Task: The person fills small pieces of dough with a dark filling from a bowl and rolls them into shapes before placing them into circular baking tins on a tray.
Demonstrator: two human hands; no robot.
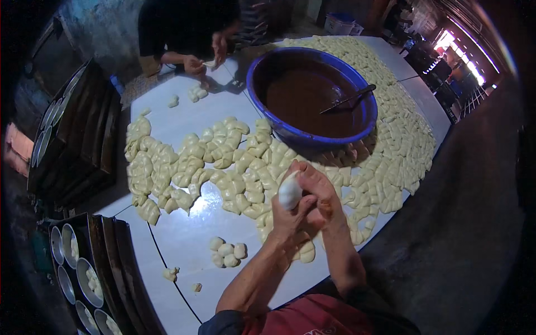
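Note:
A smooth white ball of dough [290, 192] shows between my two hands, above the table's near side. My left hand [288, 222] is closed around its lower part, thumb up against it. My right hand [318, 188] presses in from the other side, its fingers curled over the dough and partly hidden. Brownish smears mark the right hand near the wrist. Pale dough pieces [251, 162] lie packed beneath and around both hands. Left of my left forearm sits a small cluster of round dough balls [227, 252].
Beyond my hands stands a blue basin [368, 120] of brown filling [296, 95], with a dark-handled utensil [347, 99] in it. Stacked trays with round tins [89, 282] flank the white table [190, 251] on the left. Across it, a co-worker's hands [206, 58] handle dough.

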